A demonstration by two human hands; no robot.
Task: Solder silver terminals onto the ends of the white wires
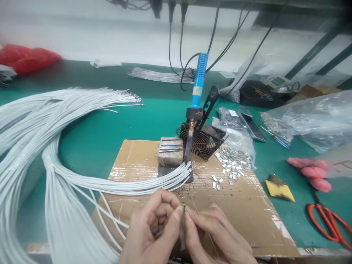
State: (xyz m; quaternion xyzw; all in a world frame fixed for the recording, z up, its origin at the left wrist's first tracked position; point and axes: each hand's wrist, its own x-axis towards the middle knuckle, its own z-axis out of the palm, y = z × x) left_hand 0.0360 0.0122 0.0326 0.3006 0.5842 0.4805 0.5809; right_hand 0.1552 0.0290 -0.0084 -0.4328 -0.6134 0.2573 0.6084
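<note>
Fingertips of left grip (154, 229) and right grip (217, 231) pinch nearly closed on a small piece (184, 208); straying forward risks burns if the soldering iron (196, 97) beyond is hot

I count one soldering iron (200, 79), fan (202, 145), phone (253, 127) and scissors (325, 222), dozens of metal tabs (230, 182), countless white cables (126, 187).

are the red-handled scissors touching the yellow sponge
Apart. The head view shows a strip of green tabletop between the yellow sponge and the red-handled scissors.
</note>
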